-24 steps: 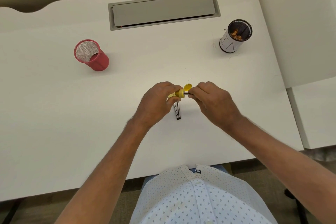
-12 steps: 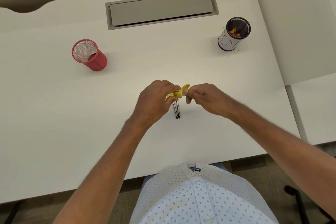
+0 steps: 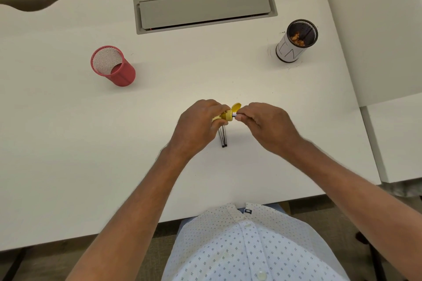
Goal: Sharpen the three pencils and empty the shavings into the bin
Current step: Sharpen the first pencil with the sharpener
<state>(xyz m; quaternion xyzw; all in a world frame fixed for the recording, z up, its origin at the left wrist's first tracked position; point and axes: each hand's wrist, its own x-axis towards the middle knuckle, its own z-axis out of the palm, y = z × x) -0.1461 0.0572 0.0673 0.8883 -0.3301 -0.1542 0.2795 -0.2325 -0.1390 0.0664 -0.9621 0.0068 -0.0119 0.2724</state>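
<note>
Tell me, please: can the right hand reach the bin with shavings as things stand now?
Probably yes: the desk between the right hand and the bin looks bare, though that hand is pinching a pencil.

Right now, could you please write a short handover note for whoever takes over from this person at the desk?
Left hand grips the yellow sharpener, its lid flipped open.
Right hand pinches a pencil pushed into the sharpener; most of the pencil is hidden by the fingers.
Two other pencils lie side by side on the desk under the hands; their tips cannot be seen.
The bin at far right already holds some shavings. The red mesh cup at left looks empty.
Left: finish this pencil, check the other two, then empty the sharpener into the bin.
</note>
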